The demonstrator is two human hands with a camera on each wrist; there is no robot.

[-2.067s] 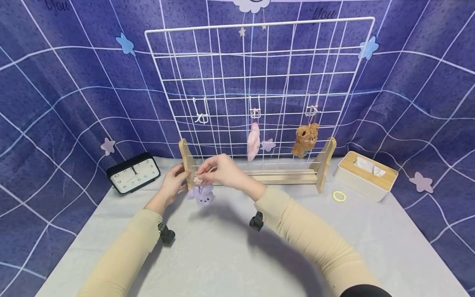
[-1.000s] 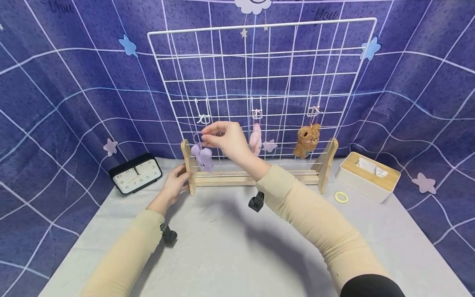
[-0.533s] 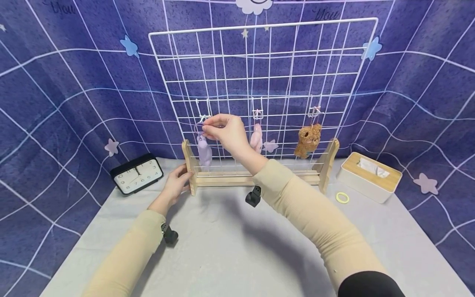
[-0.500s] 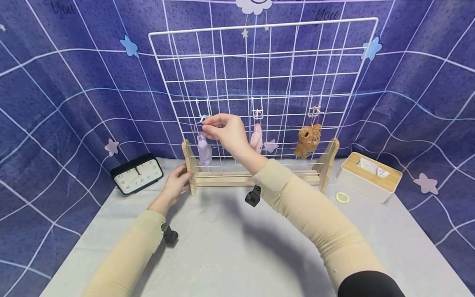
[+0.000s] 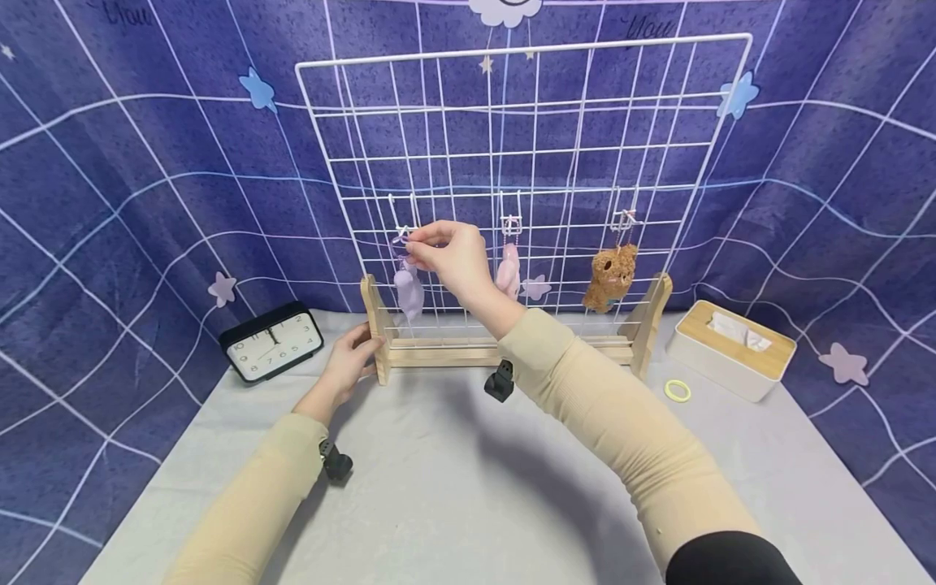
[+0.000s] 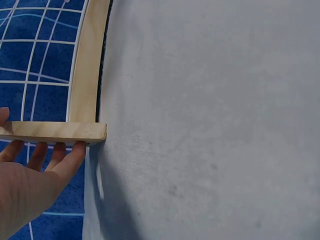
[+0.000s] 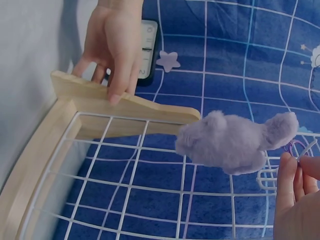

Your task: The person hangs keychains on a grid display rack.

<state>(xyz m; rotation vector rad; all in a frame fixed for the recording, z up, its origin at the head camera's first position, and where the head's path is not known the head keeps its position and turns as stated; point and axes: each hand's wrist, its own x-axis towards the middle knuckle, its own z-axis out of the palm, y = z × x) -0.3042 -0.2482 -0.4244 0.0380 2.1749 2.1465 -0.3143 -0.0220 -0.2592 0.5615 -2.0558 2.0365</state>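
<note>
My right hand pinches the purple loop of a lilac plush keychain between thumb and fingertips. The loop is right at the left white hook on the wire grid, overlapping it in the head view. In the right wrist view, the furry plush hangs from the loop with its face turned away. My left hand grips the left wooden foot of the grid stand. The left wrist view shows its fingers under the wood and part of the thumb above.
On the other hooks of the white wire grid hang a pink plush and a brown bear plush. A black clock stands left, a tissue box right. A yellow ring lies before that box.
My right hand has lifted the lilac plush keychain from low by the stand's left foot up to the left hook. The plush has turned. My left hand stays on the wooden foot.
</note>
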